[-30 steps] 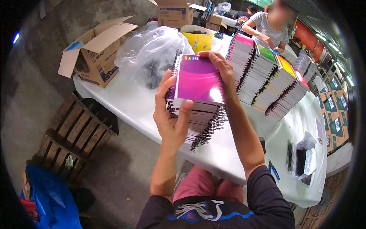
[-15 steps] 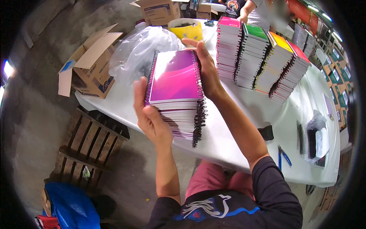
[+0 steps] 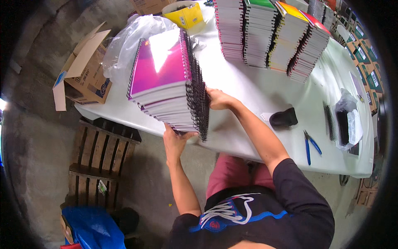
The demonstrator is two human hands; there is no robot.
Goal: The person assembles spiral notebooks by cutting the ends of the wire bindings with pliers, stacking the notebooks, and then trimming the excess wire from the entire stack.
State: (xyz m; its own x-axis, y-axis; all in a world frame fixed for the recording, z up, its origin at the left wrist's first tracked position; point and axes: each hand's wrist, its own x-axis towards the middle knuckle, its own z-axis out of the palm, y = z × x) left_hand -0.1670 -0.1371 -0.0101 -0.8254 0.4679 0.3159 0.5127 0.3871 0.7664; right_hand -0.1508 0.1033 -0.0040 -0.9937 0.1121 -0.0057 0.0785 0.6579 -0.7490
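A tall stack of spiral-bound notebooks (image 3: 159, 62) with purple-pink covers stands at the table's front edge, left of the middle. Black coil bindings show down its right side, and glare whitens part of the top cover. Low at the near side, my left hand (image 3: 176, 141) grips the stack's bottom, its thumb along the lower edge and its other fingers partly hidden. My right hand (image 3: 220, 98) is closed against the lower right side, with fingertips out of sight behind the coils.
Behind stand notebook stacks with pink, green (image 3: 260, 37), yellow and red covers. A clear plastic bag (image 3: 128, 41), yellow container (image 3: 182, 14) and open carton (image 3: 89, 79) lie left. Right are a black pouch (image 3: 284, 118), blue-handled pliers (image 3: 309, 145) and loose coils (image 3: 328, 120). A wooden pallet (image 3: 99, 155) lies below.
Both hands have gone from the stack's upper sides down to its base. The stack now shows more of its height and sits farther left in view. The view itself has shifted.
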